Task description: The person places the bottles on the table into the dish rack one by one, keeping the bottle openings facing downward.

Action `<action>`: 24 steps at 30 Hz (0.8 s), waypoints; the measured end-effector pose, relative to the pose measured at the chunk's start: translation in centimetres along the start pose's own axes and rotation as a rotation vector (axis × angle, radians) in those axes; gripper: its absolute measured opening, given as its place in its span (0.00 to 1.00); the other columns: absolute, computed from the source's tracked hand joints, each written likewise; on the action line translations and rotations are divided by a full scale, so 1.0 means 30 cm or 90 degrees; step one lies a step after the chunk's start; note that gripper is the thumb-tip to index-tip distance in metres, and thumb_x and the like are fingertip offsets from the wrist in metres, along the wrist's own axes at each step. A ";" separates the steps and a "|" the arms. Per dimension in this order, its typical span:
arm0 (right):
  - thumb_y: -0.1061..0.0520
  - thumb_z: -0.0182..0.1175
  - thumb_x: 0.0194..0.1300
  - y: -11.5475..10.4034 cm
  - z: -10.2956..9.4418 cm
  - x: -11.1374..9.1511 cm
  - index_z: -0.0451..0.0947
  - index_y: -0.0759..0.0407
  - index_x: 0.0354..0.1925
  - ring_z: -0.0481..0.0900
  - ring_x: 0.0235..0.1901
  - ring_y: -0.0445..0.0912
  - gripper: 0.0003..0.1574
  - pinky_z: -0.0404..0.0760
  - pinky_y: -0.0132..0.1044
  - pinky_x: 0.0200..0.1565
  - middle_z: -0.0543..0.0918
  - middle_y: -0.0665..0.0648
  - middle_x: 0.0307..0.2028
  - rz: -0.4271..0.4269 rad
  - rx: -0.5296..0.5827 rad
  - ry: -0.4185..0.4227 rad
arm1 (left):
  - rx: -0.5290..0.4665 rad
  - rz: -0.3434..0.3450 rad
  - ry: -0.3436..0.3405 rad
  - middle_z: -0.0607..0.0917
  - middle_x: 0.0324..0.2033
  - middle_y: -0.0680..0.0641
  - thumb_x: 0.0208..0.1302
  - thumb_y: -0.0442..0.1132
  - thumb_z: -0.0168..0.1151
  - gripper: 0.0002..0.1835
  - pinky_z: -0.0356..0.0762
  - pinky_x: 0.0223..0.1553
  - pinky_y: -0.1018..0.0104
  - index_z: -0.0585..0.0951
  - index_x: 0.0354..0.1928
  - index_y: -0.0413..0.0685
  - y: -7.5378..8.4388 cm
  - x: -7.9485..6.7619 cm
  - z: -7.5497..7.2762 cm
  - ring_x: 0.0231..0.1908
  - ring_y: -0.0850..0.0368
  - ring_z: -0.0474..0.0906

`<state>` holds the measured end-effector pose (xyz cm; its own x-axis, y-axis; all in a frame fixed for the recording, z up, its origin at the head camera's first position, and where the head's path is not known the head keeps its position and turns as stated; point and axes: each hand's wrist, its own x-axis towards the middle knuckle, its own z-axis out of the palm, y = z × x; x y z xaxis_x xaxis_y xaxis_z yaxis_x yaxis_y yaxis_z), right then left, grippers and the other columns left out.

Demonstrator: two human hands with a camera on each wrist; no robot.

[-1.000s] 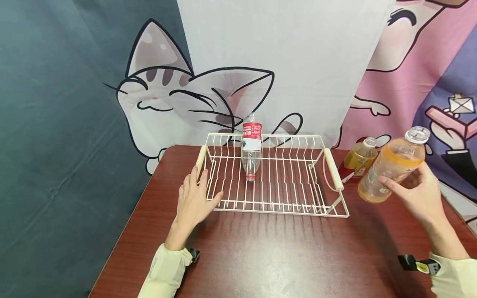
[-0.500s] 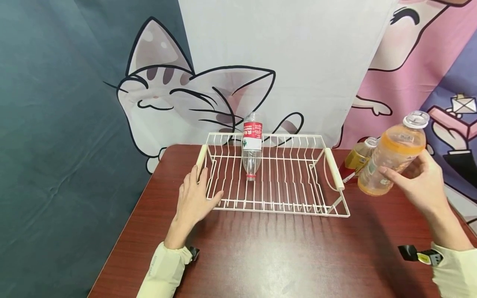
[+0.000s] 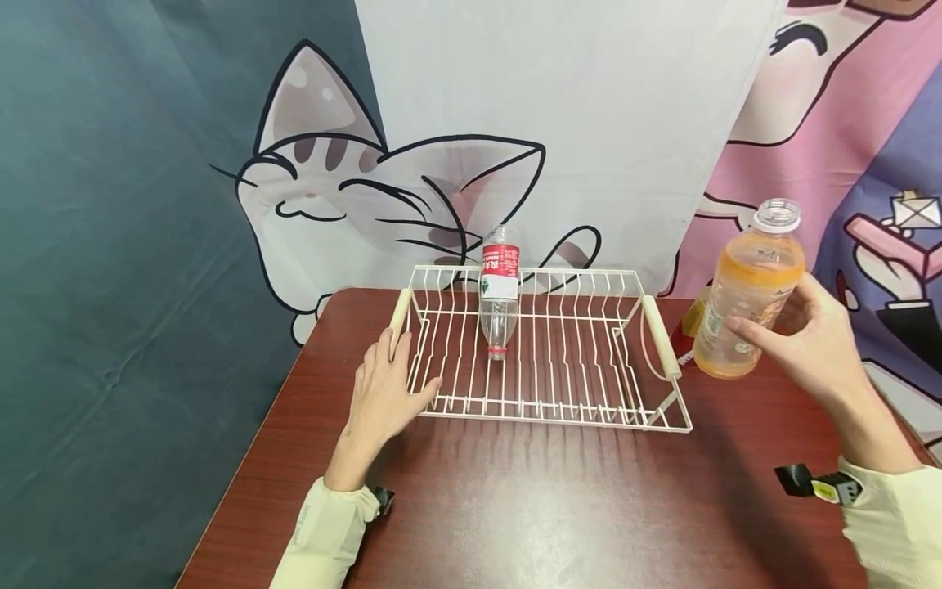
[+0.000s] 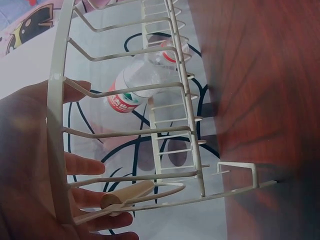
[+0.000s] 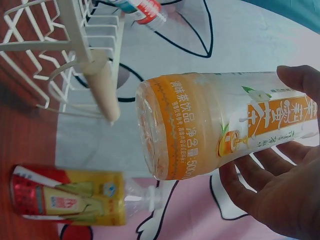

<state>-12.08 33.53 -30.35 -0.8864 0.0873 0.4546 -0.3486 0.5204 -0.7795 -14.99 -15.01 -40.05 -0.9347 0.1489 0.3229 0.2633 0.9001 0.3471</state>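
My left hand rests on the left handle of a cream wire dish rack, its fingers fairly straight. In my right hand, a clear plastic drink bottle with an orange-banded label is gripped between thumb and fingers. This bottle has no cap, leans slightly, and hangs above the table right of the rack. A clear bottle with a red and white label lies inside the rack, neck toward me. Behind the held bottle, and mostly hidden in the head view, stands a yellow and red labelled bottle.
The rack sits on a reddish-brown table, against a cloth backdrop with cartoon prints. The rack's right handle is just left of the held bottle.
My right hand has lifted the orange-banded bottle and carried it left toward the rack, so it now covers most of the yellow and red bottle. My left hand has stayed in place.
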 end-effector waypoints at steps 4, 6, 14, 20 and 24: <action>0.74 0.68 0.52 -0.028 0.018 0.026 0.72 0.48 0.61 0.80 0.39 0.31 0.42 0.74 0.18 0.40 0.80 0.39 0.45 -0.017 0.005 -0.021 | 0.001 0.010 0.007 0.61 0.69 0.34 0.55 0.61 0.65 0.47 0.65 0.56 0.36 0.64 0.70 0.40 0.004 0.008 -0.006 0.64 0.36 0.59; 0.74 0.68 0.51 -0.042 0.031 0.040 0.72 0.48 0.61 0.80 0.40 0.31 0.42 0.74 0.19 0.40 0.80 0.39 0.45 -0.025 0.006 -0.031 | 0.003 0.017 0.015 0.61 0.69 0.33 0.55 0.61 0.65 0.47 0.63 0.57 0.37 0.64 0.70 0.40 0.009 0.013 -0.010 0.64 0.36 0.58; 0.66 0.74 0.49 -0.104 0.098 0.077 0.74 0.54 0.58 0.78 0.37 0.27 0.37 0.73 0.19 0.37 0.79 0.32 0.40 -0.019 -0.071 -0.070 | -0.053 0.060 0.074 0.62 0.68 0.34 0.54 0.58 0.67 0.45 0.47 0.64 0.36 0.66 0.68 0.39 0.059 0.042 -0.034 0.69 0.32 0.49; 0.62 0.76 0.48 -0.143 0.157 0.095 0.73 0.58 0.60 0.78 0.37 0.27 0.41 0.72 0.20 0.39 0.82 0.44 0.43 -0.030 -0.107 -0.106 | -0.126 0.077 0.097 0.64 0.68 0.36 0.54 0.56 0.68 0.43 0.49 0.64 0.36 0.68 0.68 0.40 0.108 0.063 -0.040 0.70 0.37 0.50; 0.59 0.77 0.48 -0.164 0.189 0.101 0.73 0.55 0.61 0.77 0.36 0.26 0.42 0.72 0.23 0.36 0.84 0.58 0.45 -0.048 -0.126 -0.129 | -0.186 0.093 0.103 0.65 0.67 0.37 0.54 0.54 0.68 0.43 0.52 0.63 0.35 0.68 0.68 0.40 0.135 0.070 -0.029 0.69 0.39 0.53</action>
<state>-14.77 26.43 -27.58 -0.9102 -0.1183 0.3969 -0.3665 0.6765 -0.6388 -15.68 -11.41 -37.19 -0.8383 0.1804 0.5145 0.4707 0.7157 0.5160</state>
